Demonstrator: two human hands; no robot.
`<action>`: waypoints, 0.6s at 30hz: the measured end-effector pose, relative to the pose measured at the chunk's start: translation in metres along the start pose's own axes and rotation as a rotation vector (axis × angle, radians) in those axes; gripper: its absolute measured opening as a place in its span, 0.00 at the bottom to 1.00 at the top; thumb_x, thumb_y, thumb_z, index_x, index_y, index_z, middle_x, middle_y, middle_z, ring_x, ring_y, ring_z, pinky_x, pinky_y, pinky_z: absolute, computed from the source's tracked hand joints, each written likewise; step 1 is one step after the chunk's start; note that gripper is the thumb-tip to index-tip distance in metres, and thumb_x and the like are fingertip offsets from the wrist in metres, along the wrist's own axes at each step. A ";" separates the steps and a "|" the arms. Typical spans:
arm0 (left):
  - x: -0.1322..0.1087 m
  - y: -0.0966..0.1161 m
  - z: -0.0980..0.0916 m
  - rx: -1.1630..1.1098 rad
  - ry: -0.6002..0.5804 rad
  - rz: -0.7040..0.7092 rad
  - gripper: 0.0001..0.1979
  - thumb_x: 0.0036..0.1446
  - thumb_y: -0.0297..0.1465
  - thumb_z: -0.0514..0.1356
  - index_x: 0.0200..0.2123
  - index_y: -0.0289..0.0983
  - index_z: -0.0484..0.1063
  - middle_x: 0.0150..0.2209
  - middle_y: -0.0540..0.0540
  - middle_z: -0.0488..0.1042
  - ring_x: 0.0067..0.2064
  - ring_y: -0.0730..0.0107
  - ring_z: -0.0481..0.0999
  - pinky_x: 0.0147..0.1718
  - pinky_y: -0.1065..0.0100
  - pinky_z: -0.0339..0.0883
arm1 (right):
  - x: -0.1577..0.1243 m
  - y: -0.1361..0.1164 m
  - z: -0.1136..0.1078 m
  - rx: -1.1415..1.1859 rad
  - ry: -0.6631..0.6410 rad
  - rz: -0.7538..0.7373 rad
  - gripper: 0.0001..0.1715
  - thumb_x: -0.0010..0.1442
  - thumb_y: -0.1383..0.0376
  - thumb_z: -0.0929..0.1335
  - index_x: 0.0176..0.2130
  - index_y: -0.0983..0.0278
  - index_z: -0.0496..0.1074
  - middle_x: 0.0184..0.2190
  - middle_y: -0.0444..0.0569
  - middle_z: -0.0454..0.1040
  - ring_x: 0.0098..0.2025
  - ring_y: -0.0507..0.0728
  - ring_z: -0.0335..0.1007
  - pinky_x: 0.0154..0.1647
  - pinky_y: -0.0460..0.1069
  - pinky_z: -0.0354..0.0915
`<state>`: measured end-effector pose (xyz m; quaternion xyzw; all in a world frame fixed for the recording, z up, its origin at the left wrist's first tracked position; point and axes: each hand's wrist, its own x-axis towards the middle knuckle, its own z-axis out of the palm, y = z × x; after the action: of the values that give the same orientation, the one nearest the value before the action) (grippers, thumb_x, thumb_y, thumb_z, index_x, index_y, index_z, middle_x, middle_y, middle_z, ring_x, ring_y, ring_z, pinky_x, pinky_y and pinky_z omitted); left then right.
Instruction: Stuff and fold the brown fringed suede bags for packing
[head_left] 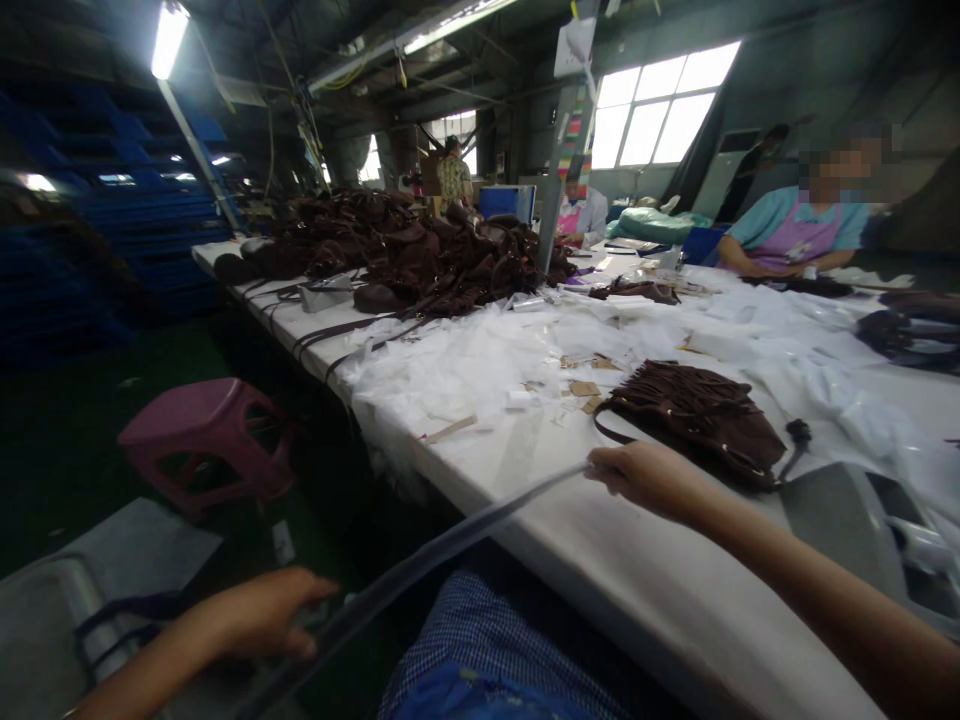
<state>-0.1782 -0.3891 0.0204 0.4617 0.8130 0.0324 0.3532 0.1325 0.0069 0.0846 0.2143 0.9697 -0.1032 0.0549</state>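
My right hand [626,472] is closed, pinching the end of a long, flat grey strap [457,535] above the table's front edge. From there the strap slants down to the lower left, past my lap. My left hand [262,615] is open beside the strap's lower part, its thumb and fingers apart; the fingers are a little blurred. Just beyond my right hand, a dark brown fringed bag [697,415] lies on the white table [600,560], a thin brown loop at its left end.
A big heap of brown bags [420,250] covers the table's far left. Clear plastic wrapping [465,360] and brown tags [585,388] lie midway. A pink stool [210,430] stands on the floor at left. A co-worker [795,235] in a purple apron sits across, at right.
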 end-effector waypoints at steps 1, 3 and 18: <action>0.007 0.018 -0.003 -0.049 0.021 0.062 0.28 0.48 0.44 0.64 0.53 0.43 0.76 0.53 0.42 0.78 0.53 0.49 0.77 0.53 0.57 0.68 | 0.002 -0.006 -0.004 -0.008 -0.008 -0.023 0.13 0.66 0.58 0.64 0.34 0.60 0.75 0.25 0.46 0.77 0.27 0.54 0.70 0.27 0.47 0.50; 0.029 0.069 -0.009 -0.149 0.137 0.229 0.28 0.59 0.47 0.56 0.59 0.42 0.70 0.61 0.42 0.71 0.61 0.53 0.70 0.60 0.57 0.60 | 0.004 -0.020 -0.012 -0.011 -0.012 -0.068 0.11 0.64 0.60 0.66 0.35 0.60 0.77 0.26 0.46 0.77 0.28 0.53 0.70 0.28 0.47 0.51; 0.115 0.190 -0.019 -0.260 0.260 0.516 0.24 0.66 0.46 0.46 0.45 0.38 0.76 0.39 0.46 0.80 0.43 0.60 0.77 0.45 0.64 0.68 | 0.016 0.008 -0.012 0.114 -0.109 -0.156 0.09 0.60 0.64 0.71 0.43 0.59 0.79 0.35 0.45 0.81 0.35 0.53 0.72 0.33 0.45 0.56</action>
<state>-0.0890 -0.1864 0.0440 0.5958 0.6963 0.2835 0.2825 0.1209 0.0233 0.0922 0.1348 0.9716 -0.1736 0.0873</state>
